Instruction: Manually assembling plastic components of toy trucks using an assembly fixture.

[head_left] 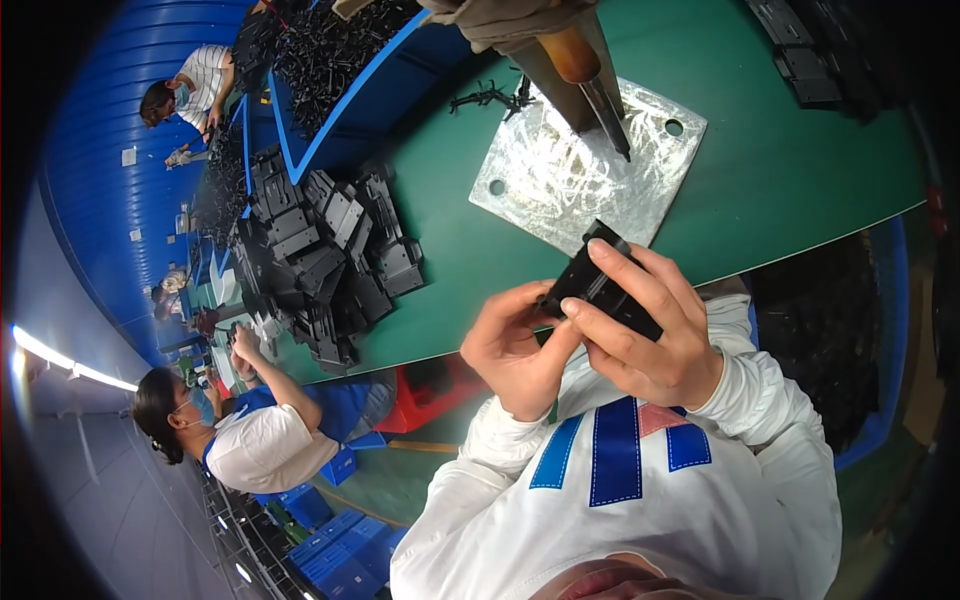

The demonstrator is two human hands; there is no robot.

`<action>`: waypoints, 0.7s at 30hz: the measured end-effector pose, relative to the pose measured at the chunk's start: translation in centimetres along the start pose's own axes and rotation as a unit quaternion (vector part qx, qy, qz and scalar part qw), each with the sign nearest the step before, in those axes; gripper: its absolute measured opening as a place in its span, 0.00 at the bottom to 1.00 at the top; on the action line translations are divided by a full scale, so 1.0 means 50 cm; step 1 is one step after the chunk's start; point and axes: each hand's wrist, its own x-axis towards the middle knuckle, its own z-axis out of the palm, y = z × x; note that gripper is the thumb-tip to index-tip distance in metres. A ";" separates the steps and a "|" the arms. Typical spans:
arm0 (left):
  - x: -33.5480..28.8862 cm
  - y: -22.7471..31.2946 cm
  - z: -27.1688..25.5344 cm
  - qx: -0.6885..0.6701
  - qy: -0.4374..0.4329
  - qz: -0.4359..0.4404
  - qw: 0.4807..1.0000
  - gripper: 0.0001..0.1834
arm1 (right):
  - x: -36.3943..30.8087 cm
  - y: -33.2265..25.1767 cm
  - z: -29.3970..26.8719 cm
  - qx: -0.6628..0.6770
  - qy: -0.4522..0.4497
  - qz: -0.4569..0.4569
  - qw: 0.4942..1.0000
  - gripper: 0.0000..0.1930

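Observation:
Close in front of my chest I hold a black plastic part [607, 292], roughly rectangular with a raised end. My right hand [655, 330] is closed round it, fingers lying across its face. The thumb and fingertips of my left hand [520, 345] pinch its left edge; a small piece there may be hidden by the fingers. Just beyond my hands lies a scratched metal plate [560, 185] with round holes near its corners. Above the plate, a tool with an orange-brown handle [571, 55] and thin pointed metal tip is fixed beside an upright post, pointing down.
A heap of black plastic parts [330, 255] covers the left of the green table [800, 190]. Behind it stands a blue bin [375, 85] of small black pieces. Black sprue-like scraps [490, 97] lie by the plate. More black parts [800, 60] are far right. Co-workers [270, 430] sit at left.

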 end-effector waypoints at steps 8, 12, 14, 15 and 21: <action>-0.008 0.000 0.003 0.038 0.005 0.057 0.998 0.21 | 0.000 0.001 -0.004 0.072 -0.003 0.018 0.997 0.25; -0.007 0.010 0.007 0.057 0.009 0.053 0.997 0.20 | 0.002 0.003 0.000 0.114 0.000 0.030 0.993 0.25; -0.008 0.009 0.007 0.062 0.010 0.058 0.996 0.21 | 0.001 0.009 0.006 0.129 0.012 0.019 0.991 0.26; -0.007 0.008 0.007 0.066 0.010 0.064 0.996 0.21 | 0.001 0.011 0.006 0.129 0.012 0.020 0.991 0.26; 0.008 0.025 0.009 0.081 -0.067 0.082 0.991 0.24 | 0.012 0.014 -0.015 0.223 -0.030 0.070 0.972 0.25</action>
